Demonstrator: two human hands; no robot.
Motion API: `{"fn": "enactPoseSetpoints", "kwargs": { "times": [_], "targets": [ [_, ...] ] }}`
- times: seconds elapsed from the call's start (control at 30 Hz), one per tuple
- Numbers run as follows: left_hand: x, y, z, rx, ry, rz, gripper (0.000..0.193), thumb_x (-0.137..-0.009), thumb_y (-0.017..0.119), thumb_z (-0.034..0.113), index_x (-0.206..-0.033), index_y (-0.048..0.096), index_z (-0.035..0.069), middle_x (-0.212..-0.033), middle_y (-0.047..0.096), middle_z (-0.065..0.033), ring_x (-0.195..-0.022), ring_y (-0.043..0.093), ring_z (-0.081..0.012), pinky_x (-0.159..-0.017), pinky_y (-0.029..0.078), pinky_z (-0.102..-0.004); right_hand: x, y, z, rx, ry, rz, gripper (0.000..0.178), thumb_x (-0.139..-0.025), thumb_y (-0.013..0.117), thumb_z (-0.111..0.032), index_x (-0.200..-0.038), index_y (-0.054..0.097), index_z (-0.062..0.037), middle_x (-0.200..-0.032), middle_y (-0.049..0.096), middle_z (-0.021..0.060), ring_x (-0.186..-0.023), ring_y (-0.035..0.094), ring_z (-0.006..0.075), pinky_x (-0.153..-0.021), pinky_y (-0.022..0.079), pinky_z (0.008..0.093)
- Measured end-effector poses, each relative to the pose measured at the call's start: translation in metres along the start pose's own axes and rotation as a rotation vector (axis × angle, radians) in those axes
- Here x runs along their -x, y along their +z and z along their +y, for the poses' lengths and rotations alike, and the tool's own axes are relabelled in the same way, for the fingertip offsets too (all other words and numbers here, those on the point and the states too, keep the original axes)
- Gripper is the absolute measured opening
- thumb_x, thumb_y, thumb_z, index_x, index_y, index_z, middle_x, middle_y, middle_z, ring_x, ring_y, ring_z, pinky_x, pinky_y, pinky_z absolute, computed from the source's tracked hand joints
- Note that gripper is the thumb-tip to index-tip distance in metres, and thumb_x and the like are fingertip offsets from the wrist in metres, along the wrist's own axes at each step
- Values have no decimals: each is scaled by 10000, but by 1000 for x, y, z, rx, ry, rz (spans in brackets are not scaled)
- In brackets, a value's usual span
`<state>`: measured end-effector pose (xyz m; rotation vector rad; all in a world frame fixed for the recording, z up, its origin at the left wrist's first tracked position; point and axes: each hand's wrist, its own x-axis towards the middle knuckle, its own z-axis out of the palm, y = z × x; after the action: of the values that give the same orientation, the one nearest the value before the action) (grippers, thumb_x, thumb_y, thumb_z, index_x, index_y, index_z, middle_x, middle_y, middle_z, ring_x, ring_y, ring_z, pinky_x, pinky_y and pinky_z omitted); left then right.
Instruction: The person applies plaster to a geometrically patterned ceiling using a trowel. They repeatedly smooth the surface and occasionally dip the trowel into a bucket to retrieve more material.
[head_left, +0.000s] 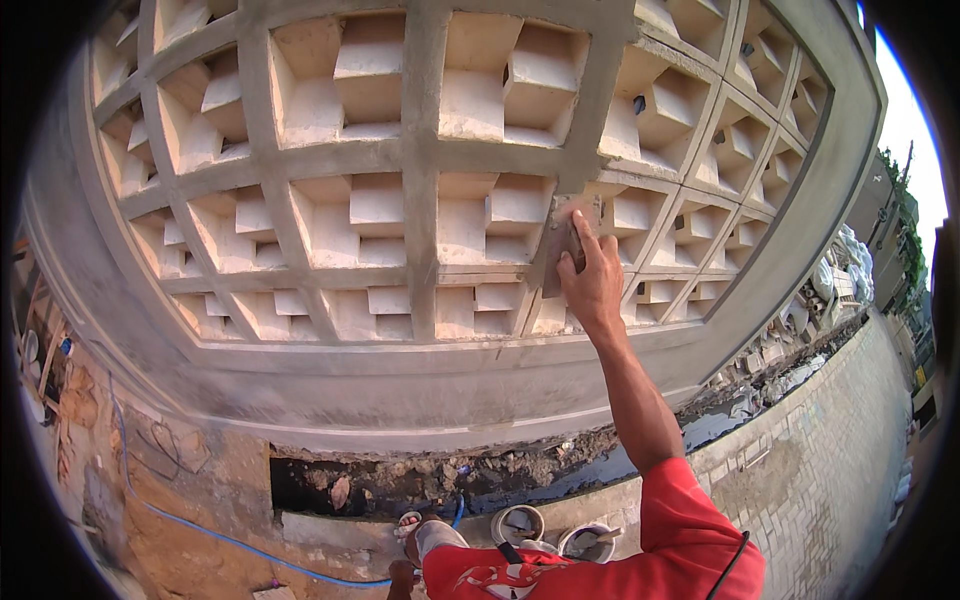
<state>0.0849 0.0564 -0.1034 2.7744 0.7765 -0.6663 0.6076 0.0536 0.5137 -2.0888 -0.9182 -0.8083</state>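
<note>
My right hand (591,280) reaches up and presses a flat, mortar-smeared trowel (563,236) against a vertical grey rib of the concrete lattice wall (424,160). The fingers lie spread over the tool's back. The rib under the trowel looks wet and darker than the ribs around it. Behind the grey grid sit pale recessed blocks (372,75) set in a stepped pattern. My right arm wears a red sleeve (690,520). My left hand is out of sight.
Below the wall runs an open trench (440,485) with dark wet soil. Two round buckets (517,523) stand by my foot. A blue hose (200,525) crosses the dirt at lower left. Paved brick ground (830,450) stretches right, with rubble and sacks (840,275) along the wall.
</note>
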Motion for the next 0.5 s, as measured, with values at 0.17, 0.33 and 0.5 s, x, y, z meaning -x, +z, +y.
{"fn": "enactPoseSetpoints", "kwargs": {
  "times": [0.17,0.33,0.5],
  "targets": [
    [-3,-5,-2,10,16,-56,314,-598,760,398,-804,707,167,-961,645,-36,-920,613,-251,-784,471,-400,-93,-35,-23,23,-48,136,608,-777,628,-141,-1361,461,-166,-876,494,162,-819,539,295,-745,455,412],
    [-10,-7,-4,16,103,41,345,-597,779,376,-835,699,139,-916,656,-54,-892,629,-260,-767,485,-394,-17,23,13,80,2,28,639,-753,630,-123,-1366,471,-204,-893,492,151,-813,557,297,-772,475,415],
    [-19,-29,-12,182,5,10,333,-586,779,341,-837,700,135,-875,630,-75,-874,607,-285,-774,456,-411,-13,-4,7,-22,-14,1,621,-749,634,-115,-1347,492,-202,-899,494,139,-816,558,282,-779,478,404]
  ]
}}
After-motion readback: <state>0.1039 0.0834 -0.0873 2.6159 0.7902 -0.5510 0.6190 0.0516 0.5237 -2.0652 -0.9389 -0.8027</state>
